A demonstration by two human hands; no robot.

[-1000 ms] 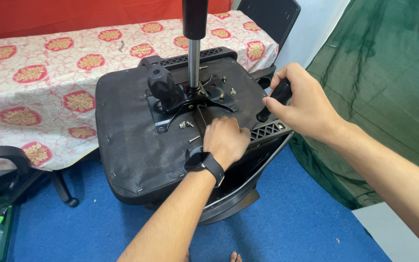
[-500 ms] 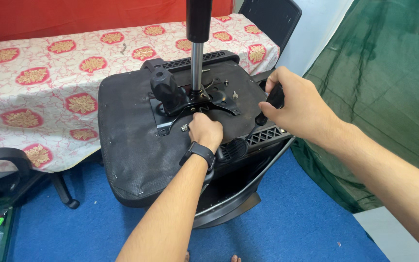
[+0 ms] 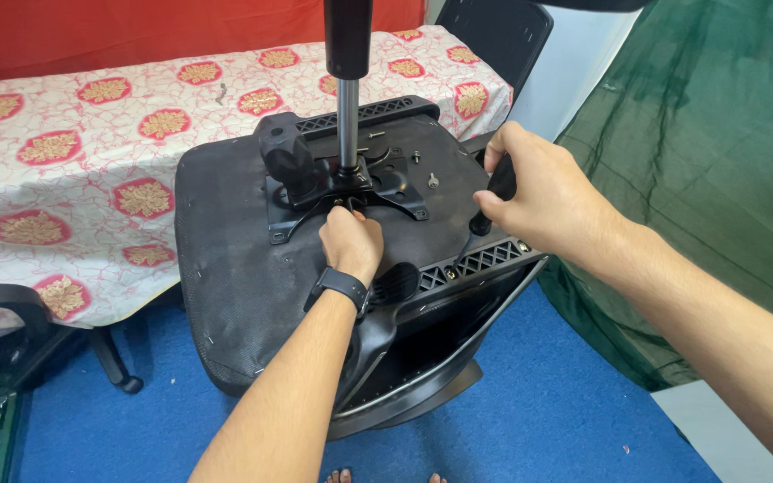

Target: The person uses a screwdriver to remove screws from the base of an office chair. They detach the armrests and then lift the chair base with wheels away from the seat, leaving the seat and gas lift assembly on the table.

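An office chair seat (image 3: 225,259) lies upside down, its black fabric underside facing up. A black metal mechanism plate (image 3: 397,186) sits on it, with a gas lift column (image 3: 348,89) standing upright and a fat black knob (image 3: 284,161) to the left. My left hand (image 3: 351,241), with a dark watch on the wrist, has its fingers curled at the plate's near edge; whatever is inside them is hidden. My right hand (image 3: 539,201) grips a black lever handle (image 3: 500,183) at the seat's right side. Loose screws (image 3: 432,182) lie beside the plate.
A table with a pink floral cloth (image 3: 64,170) stands behind and to the left, with red fabric beyond it. Green netting (image 3: 717,152) hangs on the right. A black chair back (image 3: 494,31) is at the top, another chair's arm (image 3: 11,300) lower left, blue flooring (image 3: 539,420) below.
My left hand has moved from the seat's right front edge, over the loose screws, up to the plate's near edge. The right hand has kept its grip on the lever handle.
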